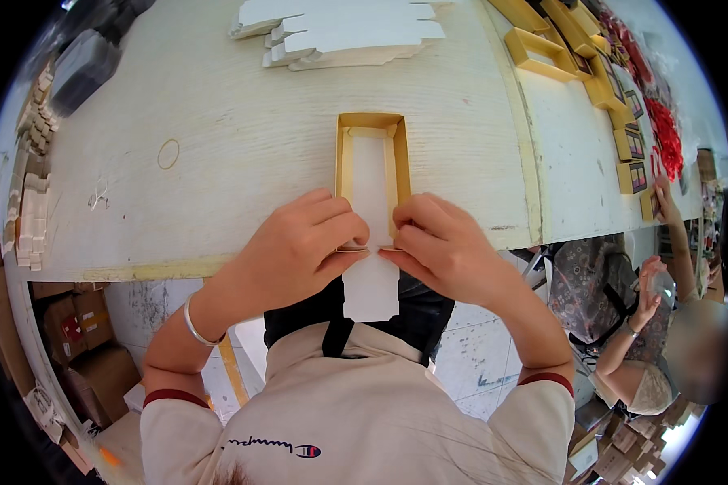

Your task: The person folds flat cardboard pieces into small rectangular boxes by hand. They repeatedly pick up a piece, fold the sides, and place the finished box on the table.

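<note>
A long, narrow cardboard box (342, 166), gold on its walls and white on its floor, lies open side up at the table's front edge. Three of its walls stand up. At the end nearest me a white flap (370, 293) hangs out past the edge toward my lap. My left hand (307, 241) pinches a small folded tab at the near left corner, thumb below and fingers above. My right hand (446, 246) grips the matching tab at the near right corner in the same way. The curled fingers partly hide both tabs.
Flat white cardboard blanks (356, 36) are stacked at the far side. A rubber band (168, 153) lies to the left, beyond it stacked card pieces (32, 214). Several gold boxes (542, 55) stand at the right, near red material (663, 137) and another person's hand (666, 200).
</note>
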A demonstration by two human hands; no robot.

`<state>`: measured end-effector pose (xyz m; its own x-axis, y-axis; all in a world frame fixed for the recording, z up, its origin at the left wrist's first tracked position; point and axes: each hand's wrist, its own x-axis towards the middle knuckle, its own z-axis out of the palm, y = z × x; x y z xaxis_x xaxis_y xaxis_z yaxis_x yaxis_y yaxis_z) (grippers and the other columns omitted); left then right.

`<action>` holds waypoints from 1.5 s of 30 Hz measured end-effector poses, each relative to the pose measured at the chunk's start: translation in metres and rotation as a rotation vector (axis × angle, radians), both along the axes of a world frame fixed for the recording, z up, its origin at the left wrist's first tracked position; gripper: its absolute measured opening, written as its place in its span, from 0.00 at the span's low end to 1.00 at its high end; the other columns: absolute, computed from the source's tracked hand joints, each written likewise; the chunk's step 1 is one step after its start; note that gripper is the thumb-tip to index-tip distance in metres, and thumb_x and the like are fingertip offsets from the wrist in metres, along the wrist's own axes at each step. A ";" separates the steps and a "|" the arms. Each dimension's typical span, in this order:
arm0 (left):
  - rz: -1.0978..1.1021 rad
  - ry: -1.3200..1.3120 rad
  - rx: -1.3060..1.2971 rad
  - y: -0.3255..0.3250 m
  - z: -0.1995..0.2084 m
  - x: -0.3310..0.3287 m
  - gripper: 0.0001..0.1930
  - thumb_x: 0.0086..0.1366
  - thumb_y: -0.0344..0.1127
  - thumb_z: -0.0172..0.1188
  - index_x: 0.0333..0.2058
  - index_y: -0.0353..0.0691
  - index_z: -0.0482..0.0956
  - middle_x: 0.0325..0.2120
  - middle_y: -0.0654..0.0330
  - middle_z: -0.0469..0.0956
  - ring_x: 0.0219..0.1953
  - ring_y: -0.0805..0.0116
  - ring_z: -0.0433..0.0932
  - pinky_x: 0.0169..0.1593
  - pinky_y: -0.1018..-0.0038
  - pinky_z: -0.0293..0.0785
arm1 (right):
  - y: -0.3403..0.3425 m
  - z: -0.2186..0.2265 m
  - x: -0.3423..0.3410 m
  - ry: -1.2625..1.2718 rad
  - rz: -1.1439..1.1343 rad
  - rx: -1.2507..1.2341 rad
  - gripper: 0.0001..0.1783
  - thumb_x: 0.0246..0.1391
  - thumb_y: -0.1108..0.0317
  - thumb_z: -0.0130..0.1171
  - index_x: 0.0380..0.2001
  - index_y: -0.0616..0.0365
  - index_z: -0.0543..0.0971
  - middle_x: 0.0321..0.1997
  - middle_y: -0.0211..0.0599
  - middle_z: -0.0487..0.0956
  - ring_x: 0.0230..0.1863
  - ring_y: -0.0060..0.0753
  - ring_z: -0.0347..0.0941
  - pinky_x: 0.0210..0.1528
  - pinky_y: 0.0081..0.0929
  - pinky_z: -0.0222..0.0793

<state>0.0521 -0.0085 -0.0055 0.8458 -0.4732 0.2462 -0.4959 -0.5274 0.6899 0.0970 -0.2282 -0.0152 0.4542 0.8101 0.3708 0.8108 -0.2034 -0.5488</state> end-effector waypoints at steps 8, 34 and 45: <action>0.119 -0.113 -0.016 -0.010 -0.012 -0.011 0.07 0.49 0.26 0.67 0.29 0.39 0.80 0.21 0.61 0.68 0.23 0.64 0.68 0.25 0.71 0.64 | 0.004 0.003 -0.016 0.146 -0.091 0.037 0.12 0.42 0.77 0.61 0.33 0.62 0.73 0.44 0.43 0.71 0.37 0.42 0.71 0.36 0.30 0.70; 0.118 0.027 -0.164 -0.016 -0.010 -0.028 0.14 0.60 0.27 0.61 0.42 0.38 0.67 0.44 0.51 0.75 0.31 0.58 0.72 0.35 0.68 0.71 | 0.012 -0.018 -0.038 0.305 -0.280 0.383 0.22 0.43 0.82 0.65 0.44 0.59 0.74 0.31 0.37 0.76 0.24 0.36 0.68 0.26 0.28 0.64; 0.212 -0.079 -0.296 -0.015 -0.020 -0.024 0.15 0.58 0.25 0.63 0.42 0.37 0.70 0.43 0.50 0.72 0.28 0.64 0.74 0.27 0.74 0.73 | 0.014 -0.026 -0.044 0.107 -0.380 0.384 0.19 0.47 0.84 0.62 0.45 0.62 0.77 0.44 0.45 0.74 0.28 0.33 0.72 0.29 0.24 0.69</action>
